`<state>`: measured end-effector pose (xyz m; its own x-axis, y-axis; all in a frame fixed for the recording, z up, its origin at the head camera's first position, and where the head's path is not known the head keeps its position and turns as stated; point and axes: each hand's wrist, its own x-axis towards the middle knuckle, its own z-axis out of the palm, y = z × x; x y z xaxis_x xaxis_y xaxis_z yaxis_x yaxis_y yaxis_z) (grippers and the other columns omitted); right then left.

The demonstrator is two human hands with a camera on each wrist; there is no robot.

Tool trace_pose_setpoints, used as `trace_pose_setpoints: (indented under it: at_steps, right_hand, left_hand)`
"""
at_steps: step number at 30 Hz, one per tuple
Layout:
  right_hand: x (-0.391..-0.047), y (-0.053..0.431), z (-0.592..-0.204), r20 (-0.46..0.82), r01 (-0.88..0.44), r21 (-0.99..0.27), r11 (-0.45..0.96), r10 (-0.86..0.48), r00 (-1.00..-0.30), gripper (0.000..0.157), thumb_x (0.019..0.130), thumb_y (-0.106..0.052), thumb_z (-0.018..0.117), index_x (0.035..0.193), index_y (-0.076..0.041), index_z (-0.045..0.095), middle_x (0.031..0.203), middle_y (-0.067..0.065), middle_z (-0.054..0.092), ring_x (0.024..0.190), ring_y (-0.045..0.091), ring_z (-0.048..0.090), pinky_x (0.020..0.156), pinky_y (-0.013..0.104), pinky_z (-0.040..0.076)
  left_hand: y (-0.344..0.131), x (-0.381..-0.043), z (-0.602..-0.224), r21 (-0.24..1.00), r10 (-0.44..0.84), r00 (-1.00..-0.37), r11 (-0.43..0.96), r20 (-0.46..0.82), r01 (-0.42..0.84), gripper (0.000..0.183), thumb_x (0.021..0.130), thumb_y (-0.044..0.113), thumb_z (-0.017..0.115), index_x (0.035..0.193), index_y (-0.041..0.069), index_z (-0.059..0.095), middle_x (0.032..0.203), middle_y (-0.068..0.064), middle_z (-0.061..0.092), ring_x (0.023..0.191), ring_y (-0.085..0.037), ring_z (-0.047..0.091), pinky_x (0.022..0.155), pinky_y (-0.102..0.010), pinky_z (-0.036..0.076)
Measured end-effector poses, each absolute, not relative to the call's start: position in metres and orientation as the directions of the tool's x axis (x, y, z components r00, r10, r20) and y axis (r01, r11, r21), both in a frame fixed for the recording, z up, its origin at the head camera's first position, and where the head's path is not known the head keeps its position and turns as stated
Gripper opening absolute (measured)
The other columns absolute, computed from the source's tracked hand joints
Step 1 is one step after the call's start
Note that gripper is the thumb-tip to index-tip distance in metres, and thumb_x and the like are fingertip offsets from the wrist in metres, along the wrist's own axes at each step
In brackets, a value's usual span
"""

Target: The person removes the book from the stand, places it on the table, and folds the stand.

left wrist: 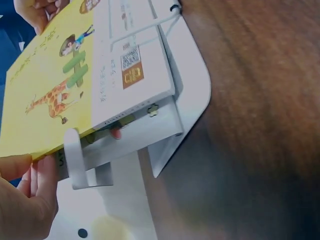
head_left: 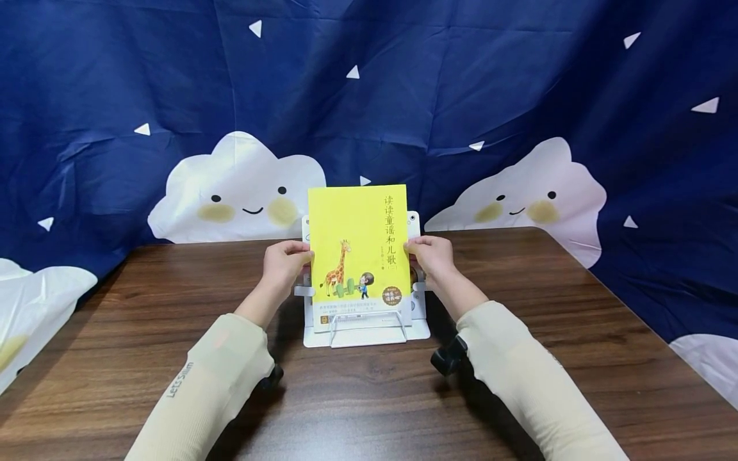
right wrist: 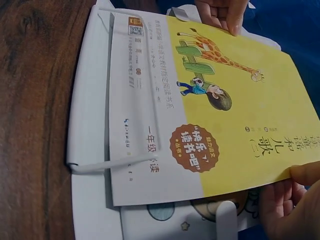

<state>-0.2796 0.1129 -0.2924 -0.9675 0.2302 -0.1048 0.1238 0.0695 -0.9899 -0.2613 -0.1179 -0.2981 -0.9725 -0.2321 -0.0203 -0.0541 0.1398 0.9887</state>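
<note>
A yellow book (head_left: 360,224) with a giraffe on its cover leans upright on a white book stand (head_left: 423,317) in the middle of the table. The stand's wire holder (head_left: 369,344) crosses the front of the book's lower edge. My left hand (head_left: 284,266) pinches the book's left edge between thumb and fingers. On the opposite edge, my right hand (head_left: 434,255) pinches the book at about the same height. White side clips (left wrist: 76,157) of the stand sit beside the book, one below each hand. In the right wrist view, patterned backing shows behind the book.
The dark wooden table (head_left: 369,410) spreads out around the stand. Behind it hangs a blue cloth (head_left: 369,109) printed with smiling clouds and white triangles. Black wrist cameras (head_left: 450,356) sit under the pale sleeves (head_left: 519,365).
</note>
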Motion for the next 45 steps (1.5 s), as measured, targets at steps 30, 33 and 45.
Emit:
trace_pose_setpoints:
  at_steps: [30,33,45]
  right_hand:
    - [-0.396,0.152,-0.342,0.042,-0.037,-0.999,0.031,0.204,-0.978,0.019,0.073,-0.019,0.07,0.085,-0.006,0.065,0.096,0.006,0.056,0.076,0.018,0.058,0.063,0.034,0.05]
    - [-0.378,0.148,-0.32,0.022,-0.017,-1.0,0.027,0.203,-0.979,0.016,0.074,-0.014,0.068,0.086,-0.005,0.065,0.095,0.007,0.057,0.077,0.019,0.058,0.068,0.039,0.048]
    - [-0.297,0.123,-0.246,0.047,-0.046,-0.999,0.011,0.214,-0.976,0.002,0.079,0.0,0.058,0.078,0.001,0.06,0.079,0.008,0.054,0.068,0.016,0.053,0.072,0.031,0.047]
  left_hand:
    - [-0.131,-0.309,-0.301,0.996,-0.221,-0.971,0.026,0.089,0.085,0.009,0.078,0.004,0.062,0.086,-0.001,0.061,0.086,-0.012,0.054,0.073,-0.02,0.055,0.067,-0.029,0.049]
    - [-0.128,-0.302,-0.291,0.995,-0.212,-0.972,0.023,0.104,0.102,0.011,0.079,0.005,0.061,0.089,-0.001,0.061,0.088,-0.012,0.053,0.074,-0.02,0.056,0.067,-0.027,0.049]
    - [-0.123,-0.303,-0.273,0.994,-0.232,-0.967,0.046,0.109,0.101,0.011,0.079,0.006,0.062,0.089,0.001,0.062,0.09,-0.012,0.054,0.077,-0.021,0.056,0.068,-0.027,0.048]
